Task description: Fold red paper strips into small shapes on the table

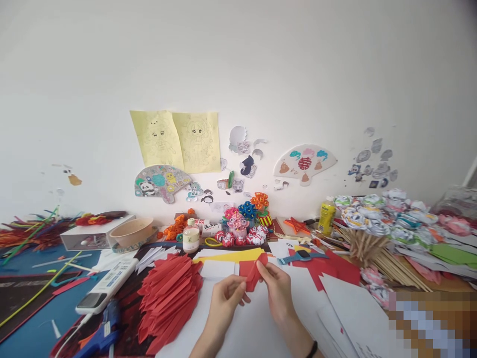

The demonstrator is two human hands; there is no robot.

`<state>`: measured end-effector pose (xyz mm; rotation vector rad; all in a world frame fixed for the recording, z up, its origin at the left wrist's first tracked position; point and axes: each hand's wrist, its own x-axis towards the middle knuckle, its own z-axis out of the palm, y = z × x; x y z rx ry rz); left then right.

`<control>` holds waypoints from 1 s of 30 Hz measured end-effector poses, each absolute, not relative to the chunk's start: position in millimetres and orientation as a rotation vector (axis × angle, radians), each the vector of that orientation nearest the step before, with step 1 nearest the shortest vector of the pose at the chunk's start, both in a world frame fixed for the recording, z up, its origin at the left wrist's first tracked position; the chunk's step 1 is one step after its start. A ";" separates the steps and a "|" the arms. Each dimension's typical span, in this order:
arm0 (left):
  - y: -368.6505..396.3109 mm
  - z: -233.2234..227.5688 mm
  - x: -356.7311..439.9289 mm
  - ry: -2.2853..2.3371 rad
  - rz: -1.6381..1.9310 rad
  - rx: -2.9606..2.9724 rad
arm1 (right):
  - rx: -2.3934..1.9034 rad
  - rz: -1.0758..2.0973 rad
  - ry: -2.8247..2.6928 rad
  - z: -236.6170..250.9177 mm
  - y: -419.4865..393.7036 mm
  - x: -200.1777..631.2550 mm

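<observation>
Between my two hands is a small piece of red paper, partly folded, held above white sheets. My left hand pinches its lower left edge with thumb and fingers. On the other side, my right hand grips the upper right edge. A black band circles my right wrist. Left of my hands lies a big pile of folded red paper strips. Behind the held piece are a yellow sheet and a small white sheet. Flat red paper lies to the right.
A power strip and a blue glue gun lie at the left. A small bottle stands behind the pile, near pipe-cleaner flowers. A smartwatch rests on the papers. At right are wooden sticks and wrapped bundles.
</observation>
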<state>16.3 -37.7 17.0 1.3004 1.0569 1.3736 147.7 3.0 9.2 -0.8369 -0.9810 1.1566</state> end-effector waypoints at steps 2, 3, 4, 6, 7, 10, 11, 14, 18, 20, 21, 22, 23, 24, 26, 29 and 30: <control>-35.0 15.8 12.6 1.068 1.339 1.316 | -0.840 1.141 -1.030 13.3 3.2 150.6; -33.9 14.9 11.2 1.075 1.324 1.315 | -0.835 1.145 -1.062 15.4 3.1 151.9; -33.0 13.9 10.2 1.081 1.306 1.312 | -0.827 1.154 -1.098 17.3 3.1 153.1; -32.3 12.1 9.1 1.081 1.262 1.306 | -0.813 1.168 -1.167 20.1 3.0 154.7; -32.5 11.6 8.9 1.082 1.242 1.308 | -0.811 1.167 -1.193 21.0 3.0 155.2; -34.3 11.2 8.8 1.118 1.219 1.350 | -0.821 1.136 -1.239 22.0 2.8 155.7; -35.0 11.4 8.8 1.138 1.224 1.370 | -0.823 1.126 -1.247 22.1 2.6 155.6; -36.4 12.3 8.9 1.173 1.244 1.414 | -0.821 1.111 -1.262 22.4 1.7 155.5; -37.6 15.1 10.0 1.186 1.234 1.412 | -0.826 1.102 -1.278 20.1 2.7 155.7; -38.5 16.7 10.9 1.199 1.218 1.421 | -0.836 1.096 -1.288 17.4 4.3 155.9; -38.9 17.2 11.2 1.209 1.211 1.439 | -0.842 1.092 -1.295 16.1 5.3 156.0; -39.3 17.5 11.4 1.223 1.205 1.462 | -0.848 1.087 -1.301 15.2 6.3 156.0; -39.6 17.4 11.2 1.241 1.204 1.490 | -0.851 1.084 -1.307 14.6 7.3 156.1; -39.6 17.0 10.8 1.260 1.211 1.515 | -0.849 1.086 -1.313 14.6 8.1 156.3; -39.0 15.2 9.3 1.293 1.240 1.546 | -0.824 1.137 -1.333 16.0 9.5 156.8; -36.7 12.2 6.8 1.330 1.276 1.565 | -0.759 1.285 -1.393 18.5 10.9 158.0; -36.0 11.5 6.5 1.340 1.277 1.570 | -0.739 1.331 -1.425 18.4 11.4 158.5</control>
